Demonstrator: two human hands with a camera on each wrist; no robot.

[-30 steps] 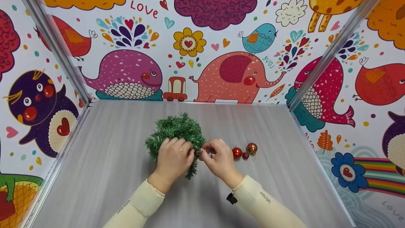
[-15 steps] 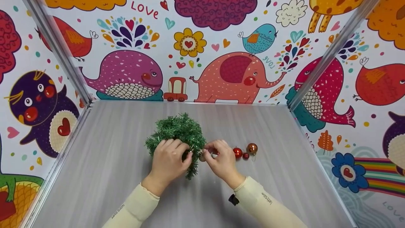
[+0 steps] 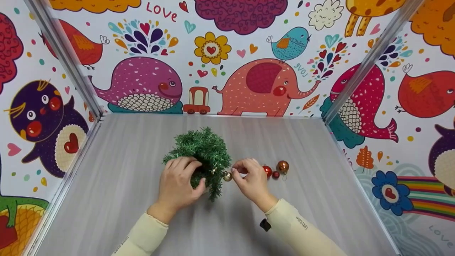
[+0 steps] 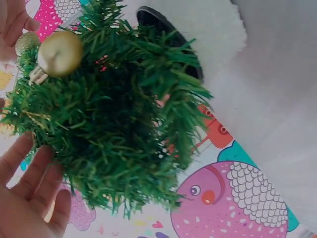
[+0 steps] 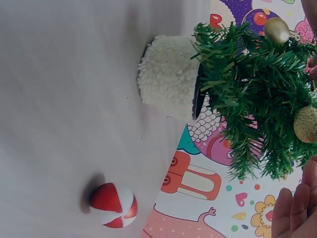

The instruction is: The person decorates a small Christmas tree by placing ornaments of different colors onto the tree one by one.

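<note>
Indoors, a grey streaked tabletop (image 3: 121,177) sits within walls (image 3: 245,39) printed with cartoon animals. On it, the small green tree (image 3: 209,145) stands between the two hands: the left hand (image 3: 177,185), fingers loosely spread, is at its near left side. A glittery gold ball (image 3: 227,176) hangs at the tree's right, just beside the right hand's (image 3: 254,183) fingertips; whether they pinch its loop, I cannot tell. A coppery ball (image 3: 283,166) lies farther right.

We see a grey tabletop (image 3: 124,160) with pale streaks, and behind it a white wall (image 3: 240,39) printed with cartoons: a purple whale (image 3: 144,80), a red car (image 3: 196,101) and a coral elephant (image 3: 259,89) with a blue bird (image 3: 289,46) on its back. At the left we find a purple penguin (image 3: 49,129); metal posts (image 3: 372,58) slant at both far corners.
</note>
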